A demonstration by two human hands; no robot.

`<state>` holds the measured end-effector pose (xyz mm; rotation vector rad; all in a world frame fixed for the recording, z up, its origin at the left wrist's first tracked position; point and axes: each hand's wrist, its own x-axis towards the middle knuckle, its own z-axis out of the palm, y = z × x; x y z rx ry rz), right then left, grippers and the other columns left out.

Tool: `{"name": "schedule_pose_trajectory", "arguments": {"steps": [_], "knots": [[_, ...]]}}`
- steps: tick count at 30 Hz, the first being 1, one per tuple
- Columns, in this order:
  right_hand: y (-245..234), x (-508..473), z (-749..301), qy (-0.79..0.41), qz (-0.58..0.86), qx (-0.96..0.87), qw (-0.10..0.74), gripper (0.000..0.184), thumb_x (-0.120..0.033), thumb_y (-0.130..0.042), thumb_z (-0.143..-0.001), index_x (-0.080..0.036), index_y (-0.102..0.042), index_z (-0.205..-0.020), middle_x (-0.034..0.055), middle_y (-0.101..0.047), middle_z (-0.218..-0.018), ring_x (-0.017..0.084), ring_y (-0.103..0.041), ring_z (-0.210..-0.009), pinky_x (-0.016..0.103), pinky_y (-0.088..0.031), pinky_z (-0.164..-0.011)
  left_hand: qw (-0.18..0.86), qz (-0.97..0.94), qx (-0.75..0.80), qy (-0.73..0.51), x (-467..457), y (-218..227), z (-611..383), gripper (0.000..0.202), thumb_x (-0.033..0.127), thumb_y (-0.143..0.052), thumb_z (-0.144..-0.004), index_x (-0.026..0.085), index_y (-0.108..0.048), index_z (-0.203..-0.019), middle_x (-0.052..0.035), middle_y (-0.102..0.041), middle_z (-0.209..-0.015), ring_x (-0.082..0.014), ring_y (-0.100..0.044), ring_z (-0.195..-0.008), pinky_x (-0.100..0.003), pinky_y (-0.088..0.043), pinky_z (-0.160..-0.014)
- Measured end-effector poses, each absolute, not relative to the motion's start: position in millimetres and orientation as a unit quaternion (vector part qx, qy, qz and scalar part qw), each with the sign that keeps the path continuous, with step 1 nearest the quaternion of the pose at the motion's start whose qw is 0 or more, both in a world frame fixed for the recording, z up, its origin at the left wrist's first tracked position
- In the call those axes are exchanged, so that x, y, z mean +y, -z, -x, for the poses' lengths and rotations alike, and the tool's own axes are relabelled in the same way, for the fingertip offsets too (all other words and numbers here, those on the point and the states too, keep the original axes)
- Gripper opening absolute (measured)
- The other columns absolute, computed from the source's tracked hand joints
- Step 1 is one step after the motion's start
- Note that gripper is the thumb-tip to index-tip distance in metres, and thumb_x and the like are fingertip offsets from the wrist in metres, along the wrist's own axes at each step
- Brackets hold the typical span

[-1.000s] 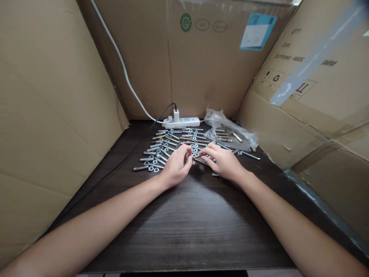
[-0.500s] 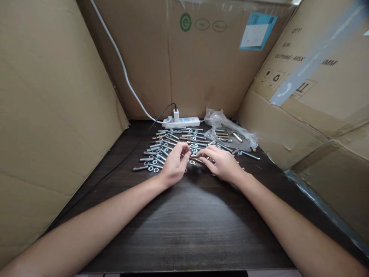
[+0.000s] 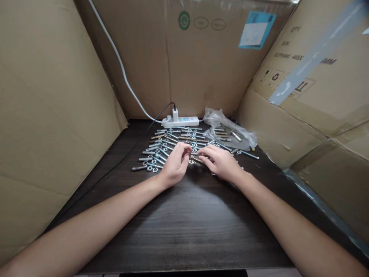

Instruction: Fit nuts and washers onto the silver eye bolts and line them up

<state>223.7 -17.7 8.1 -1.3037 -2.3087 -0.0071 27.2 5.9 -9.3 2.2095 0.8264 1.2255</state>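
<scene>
Left hand and right hand, fingers curled, both pinching one bolt over the table.

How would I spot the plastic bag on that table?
Start at the white power strip against the back cardboard wall. Just to its right lies the crumpled clear plastic bag with a few bolts inside, the only soft, see-through thing among bare metal.
</scene>
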Motion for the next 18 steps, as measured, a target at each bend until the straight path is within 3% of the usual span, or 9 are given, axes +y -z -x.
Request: {"name": "schedule_pose_trajectory", "arguments": {"steps": [18], "knots": [[-6.8, -16.6, -222.3, -0.013, 0.456, -0.854, 0.252, 0.016, -0.026, -0.048, -0.093, -0.022, -0.06, -0.103, 0.0045, -0.062, -0.097, 0.018, -0.06, -0.083, 0.028, -0.045, -0.076, 0.208, -0.836, 0.304, -0.406, 5.7, 7.3, -28.2, 0.008, 0.018, -0.045, -0.089, 0.019, -0.048, -0.096, -0.0042, -0.051, -0.091, -0.0165, -0.05, -0.085, -0.032, -0.043, -0.081]]}}
